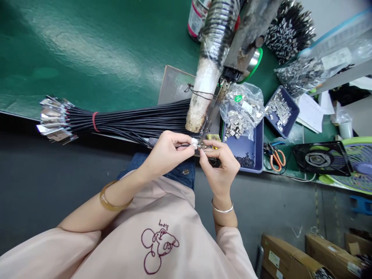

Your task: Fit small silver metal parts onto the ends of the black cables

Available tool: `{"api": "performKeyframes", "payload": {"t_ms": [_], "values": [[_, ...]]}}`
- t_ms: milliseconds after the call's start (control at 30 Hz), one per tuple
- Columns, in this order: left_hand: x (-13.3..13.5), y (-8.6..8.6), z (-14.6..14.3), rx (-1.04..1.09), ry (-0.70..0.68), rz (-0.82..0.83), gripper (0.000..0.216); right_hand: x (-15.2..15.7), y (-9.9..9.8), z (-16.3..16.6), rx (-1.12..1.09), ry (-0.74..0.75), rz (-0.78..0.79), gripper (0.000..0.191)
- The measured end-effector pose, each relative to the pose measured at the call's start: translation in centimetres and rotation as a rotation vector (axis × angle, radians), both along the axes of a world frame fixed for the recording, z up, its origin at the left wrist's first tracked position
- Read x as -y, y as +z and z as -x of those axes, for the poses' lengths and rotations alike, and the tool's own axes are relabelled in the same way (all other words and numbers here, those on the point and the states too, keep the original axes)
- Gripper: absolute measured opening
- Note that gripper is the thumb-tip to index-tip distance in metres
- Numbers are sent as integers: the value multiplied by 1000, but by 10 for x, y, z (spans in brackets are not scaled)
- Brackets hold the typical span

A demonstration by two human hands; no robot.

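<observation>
My left hand [171, 151] pinches a thin black cable [183, 146] close to its end; something white covers a fingertip. Facing it, my right hand [221, 162] is closed in a pinch on a small metal connector piece [204, 147], mostly hidden by the fingers. The two sets of fingertips almost meet at the bench edge. Just above them hangs a soldering iron [216, 102] on a thick holder, beside a wrapped fume hose [200, 89]. A bundle of black cables [139, 118] tied with a red band lies to the left, metal connectors on its far ends.
A blue tray [258, 151] on the right contains a bag of metal shells [241, 104] and small black parts. Beyond are a smaller tray [295, 112], orange-handled pliers [277, 159] and a black fan [321, 159]. Cardboard boxes [287, 255] stand on the floor.
</observation>
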State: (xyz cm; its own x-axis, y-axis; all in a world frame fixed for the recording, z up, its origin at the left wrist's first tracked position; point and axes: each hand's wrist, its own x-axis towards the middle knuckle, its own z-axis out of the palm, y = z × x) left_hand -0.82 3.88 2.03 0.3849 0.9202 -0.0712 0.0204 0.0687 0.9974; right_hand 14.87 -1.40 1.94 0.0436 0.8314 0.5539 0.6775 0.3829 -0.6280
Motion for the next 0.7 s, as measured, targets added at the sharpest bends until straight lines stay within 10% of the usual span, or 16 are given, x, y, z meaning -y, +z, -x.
{"api": "performKeyframes", "payload": {"t_ms": [700], "values": [[-2, -2, -2, 48, -19, 19, 15, 3, -3, 3, 63, -33, -40, 15]]}}
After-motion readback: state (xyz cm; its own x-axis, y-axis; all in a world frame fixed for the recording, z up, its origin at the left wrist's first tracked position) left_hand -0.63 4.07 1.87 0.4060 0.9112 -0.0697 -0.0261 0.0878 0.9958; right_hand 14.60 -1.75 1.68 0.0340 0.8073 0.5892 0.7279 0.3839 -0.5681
